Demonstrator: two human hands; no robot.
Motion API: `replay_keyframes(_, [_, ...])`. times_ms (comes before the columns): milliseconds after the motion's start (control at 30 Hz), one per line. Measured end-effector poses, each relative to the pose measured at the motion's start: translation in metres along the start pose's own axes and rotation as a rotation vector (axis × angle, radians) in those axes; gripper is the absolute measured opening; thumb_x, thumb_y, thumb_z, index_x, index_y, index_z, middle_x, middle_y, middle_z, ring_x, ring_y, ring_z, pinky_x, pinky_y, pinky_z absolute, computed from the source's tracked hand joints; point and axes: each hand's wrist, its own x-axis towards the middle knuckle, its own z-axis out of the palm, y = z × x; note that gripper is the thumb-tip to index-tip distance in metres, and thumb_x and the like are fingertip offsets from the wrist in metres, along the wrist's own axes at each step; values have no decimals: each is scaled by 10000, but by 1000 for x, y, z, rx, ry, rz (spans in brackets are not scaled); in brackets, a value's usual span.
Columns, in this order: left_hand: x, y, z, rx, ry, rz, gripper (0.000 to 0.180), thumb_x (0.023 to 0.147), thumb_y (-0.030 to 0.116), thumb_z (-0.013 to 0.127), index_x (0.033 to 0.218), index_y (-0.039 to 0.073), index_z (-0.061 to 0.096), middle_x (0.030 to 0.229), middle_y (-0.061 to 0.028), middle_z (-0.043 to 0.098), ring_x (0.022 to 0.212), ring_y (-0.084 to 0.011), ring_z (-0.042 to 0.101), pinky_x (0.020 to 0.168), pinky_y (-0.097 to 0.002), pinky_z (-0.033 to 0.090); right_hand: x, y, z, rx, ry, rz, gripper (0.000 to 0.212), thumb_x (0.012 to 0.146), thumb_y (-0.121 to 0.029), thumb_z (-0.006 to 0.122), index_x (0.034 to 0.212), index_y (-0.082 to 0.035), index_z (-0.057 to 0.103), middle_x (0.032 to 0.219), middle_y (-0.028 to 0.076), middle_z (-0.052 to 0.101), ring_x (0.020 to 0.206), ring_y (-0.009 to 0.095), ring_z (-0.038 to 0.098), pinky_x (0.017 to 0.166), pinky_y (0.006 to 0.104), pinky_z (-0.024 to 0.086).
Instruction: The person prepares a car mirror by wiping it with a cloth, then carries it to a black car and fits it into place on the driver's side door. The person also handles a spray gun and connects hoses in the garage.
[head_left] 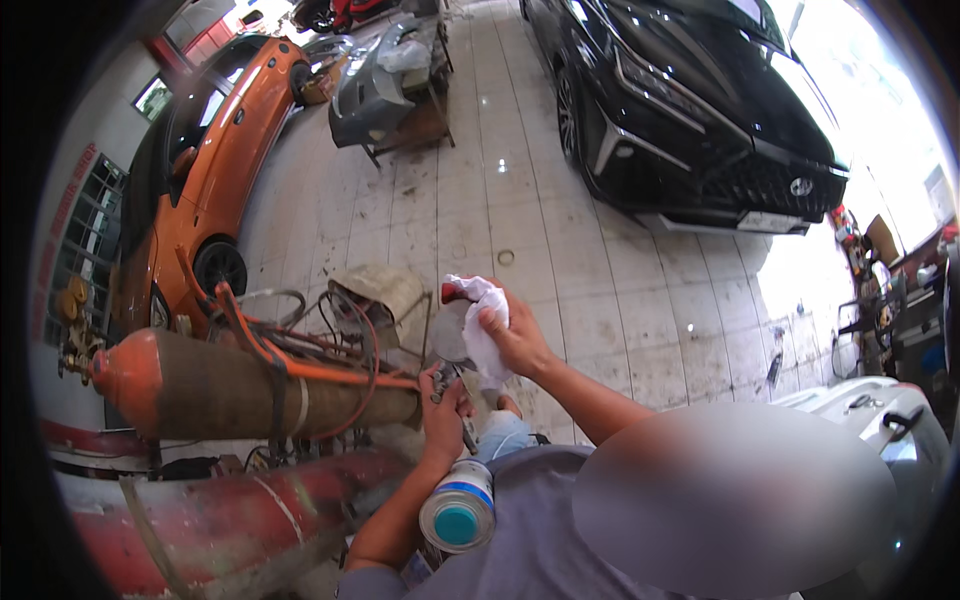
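Car repair workshop: glossy black SUV (700, 90), orange car (215, 140), rusty red gas cylinders (230, 385), loose grey bumper (375, 85), tiled floor (520, 200).

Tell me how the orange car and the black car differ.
The orange car stands at the left by the wall, seen from its side. The black car stands at the upper right, its grille facing the camera. The orange car looks lower and sleeker; the black one taller and bulkier. Both sit parked on the tiled floor.

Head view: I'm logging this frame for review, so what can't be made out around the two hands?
- Head view: the round grey part is half covered by the white cloth in the right hand.
- The small metal piece in the left hand is mostly hidden by its fingers.
- The teal-capped spray can shows only its top, foreshortened.
- A blurred oval patch covers the lower right.
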Motion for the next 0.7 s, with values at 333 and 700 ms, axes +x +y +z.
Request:
replay_keyframes(333, [203, 110, -7, -40, -214, -56, 446, 959, 46, 603, 1356, 111, 409, 845, -12, 534, 614, -82, 439, 538, -259, 370, 243, 75, -11, 505, -106, 562, 730, 1012, -668, 356, 1262, -38, 626, 1135, 119, 689, 1018, 220, 666, 948, 362, 520])
replay_keyframes(700, [396, 159, -18, 164, -104, 98, 429, 955, 119, 668, 1303, 62, 423, 934, -31, 576, 723, -75, 503, 595, -254, 411, 385, 36, 42, -1273, -560, -309, 701, 785, -485, 776, 1416, -289, 542, 1374, 179, 518, 1232, 424, 510, 924, 514, 472])
